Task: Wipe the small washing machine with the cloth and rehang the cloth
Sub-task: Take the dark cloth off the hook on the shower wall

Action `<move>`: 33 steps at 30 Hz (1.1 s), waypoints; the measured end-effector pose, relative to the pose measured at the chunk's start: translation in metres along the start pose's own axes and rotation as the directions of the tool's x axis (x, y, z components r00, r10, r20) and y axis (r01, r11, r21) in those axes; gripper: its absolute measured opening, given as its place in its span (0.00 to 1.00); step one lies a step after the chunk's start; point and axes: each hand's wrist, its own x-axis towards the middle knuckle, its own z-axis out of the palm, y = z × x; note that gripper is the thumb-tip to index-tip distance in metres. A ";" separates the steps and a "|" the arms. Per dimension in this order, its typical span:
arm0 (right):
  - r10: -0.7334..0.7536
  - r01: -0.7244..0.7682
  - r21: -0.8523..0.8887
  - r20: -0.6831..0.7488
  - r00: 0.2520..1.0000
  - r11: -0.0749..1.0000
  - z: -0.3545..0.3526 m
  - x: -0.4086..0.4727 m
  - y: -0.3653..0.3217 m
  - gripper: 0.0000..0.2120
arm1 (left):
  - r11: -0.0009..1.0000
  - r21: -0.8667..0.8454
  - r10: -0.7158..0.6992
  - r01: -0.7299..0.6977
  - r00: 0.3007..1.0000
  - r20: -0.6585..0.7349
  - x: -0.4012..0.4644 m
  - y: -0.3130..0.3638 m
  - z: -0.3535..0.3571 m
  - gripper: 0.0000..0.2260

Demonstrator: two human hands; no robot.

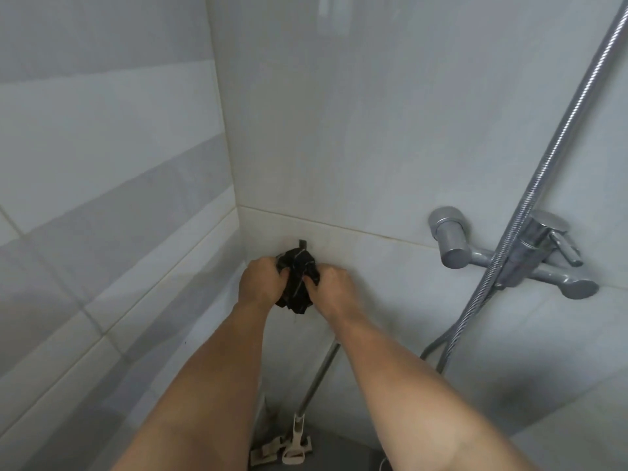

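Observation:
A bunched black cloth [298,283] hangs against the white tiled wall near the room's corner, just under a small dark wall hook [302,244]. My left hand [261,279] grips the cloth's left side. On the cloth's right side my right hand [331,285] holds it with curled fingers. Whether the cloth is caught on the hook I cannot tell. The small washing machine is not in view.
A chrome shower mixer [509,258] juts from the wall at the right, with a ribbed metal hose [557,144] running up and looping down. A mop with a metal pole [317,379] leans in the corner below my arms, its head on the grey floor [339,450].

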 end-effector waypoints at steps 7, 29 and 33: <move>-0.056 0.059 0.051 -0.060 0.997 0.997 -0.009 -0.010 0.005 0.09 | 0.995 -0.104 -0.005 0.004 1.000 -0.014 -0.013 0.011 0.005 0.12; 0.043 -0.001 0.231 -0.176 0.984 0.973 -0.152 -0.233 0.055 0.09 | 0.940 -0.340 0.140 0.003 0.908 0.395 -0.230 0.103 0.019 0.03; 0.127 -0.101 0.166 -0.157 0.979 0.981 -0.188 -0.269 0.103 0.04 | 0.972 -0.227 0.168 -0.057 0.846 0.507 -0.255 0.135 0.054 0.11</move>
